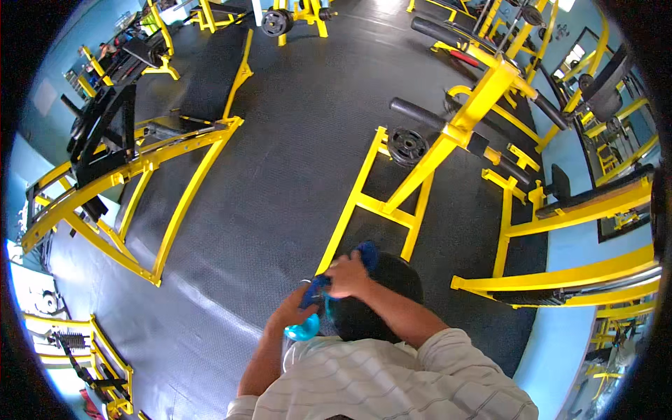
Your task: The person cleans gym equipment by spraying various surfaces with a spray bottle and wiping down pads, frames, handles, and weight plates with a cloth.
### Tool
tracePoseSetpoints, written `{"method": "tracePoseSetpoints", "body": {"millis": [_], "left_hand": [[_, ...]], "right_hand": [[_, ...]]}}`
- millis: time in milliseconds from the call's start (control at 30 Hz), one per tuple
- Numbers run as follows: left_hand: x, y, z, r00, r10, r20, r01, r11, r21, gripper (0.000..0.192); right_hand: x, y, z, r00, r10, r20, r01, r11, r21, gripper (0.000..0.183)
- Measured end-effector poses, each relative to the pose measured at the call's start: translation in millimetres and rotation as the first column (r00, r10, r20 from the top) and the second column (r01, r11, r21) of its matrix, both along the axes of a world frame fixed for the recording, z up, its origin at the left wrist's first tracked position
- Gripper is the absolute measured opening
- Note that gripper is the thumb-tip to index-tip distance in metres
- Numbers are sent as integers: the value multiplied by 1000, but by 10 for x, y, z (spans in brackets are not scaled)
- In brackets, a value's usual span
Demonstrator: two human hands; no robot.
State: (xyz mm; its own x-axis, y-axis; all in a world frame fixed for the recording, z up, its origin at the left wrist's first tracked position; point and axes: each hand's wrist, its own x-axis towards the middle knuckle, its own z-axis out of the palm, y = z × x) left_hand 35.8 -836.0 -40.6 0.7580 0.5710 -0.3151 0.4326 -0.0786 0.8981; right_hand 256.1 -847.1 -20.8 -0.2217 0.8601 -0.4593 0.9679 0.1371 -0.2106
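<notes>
Low in the view, above a black padded seat (391, 294), both hands hold a blue cloth (318, 289). My left hand (294, 307) has its fingers around one part of the cloth, beside a shiny turquoise object (303, 329), perhaps a bottle, whose lower part is hidden. My right hand (347, 274) grips the cloth farther up; another blue part of it (368, 255) sticks out past the fingers over the seat's edge. Whether the two blue parts are one piece, I cannot tell.
Just ahead stands a yellow steel gym machine (409, 194) with black foam rollers and weight plates (408, 147). A yellow-framed leg press machine (178, 210) is at the left. Yellow machine beams (556, 275) reach in from the right, by a blue wall. Black textured mat (273, 184) covers the floor.
</notes>
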Motion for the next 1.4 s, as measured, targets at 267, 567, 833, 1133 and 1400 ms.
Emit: {"method": "tracePoseSetpoints", "body": {"millis": [267, 567, 833, 1133, 1400], "left_hand": [[-9, 588, 528, 981, -159, -110, 175, 973, 152, 60], [1187, 803, 669, 746, -635, -201, 655, 754, 49, 72], [673, 743, 179, 690, -694, -205, 720, 688, 90, 84], [615, 611, 275, 715, -689, -117, 697, 715, 51, 98], [557, 548, 428, 768, -611, -193, 608, 790, -77, 88]], "right_hand": [[-262, -1102, 128, 908, 256, -330, -176, 952, 252, 35], [-169, -2291, 120, 967, -13, -253, 61, 981, 182, 53], [-341, -2675, -392, 628, -570, -529, 777, 499, 385, 70], [976, -1494, 220, 38, -947, -320, 981, 96, -169, 81], [451, -247, 288, 809, -588, -28, 588, 804, 87, 74]]}}
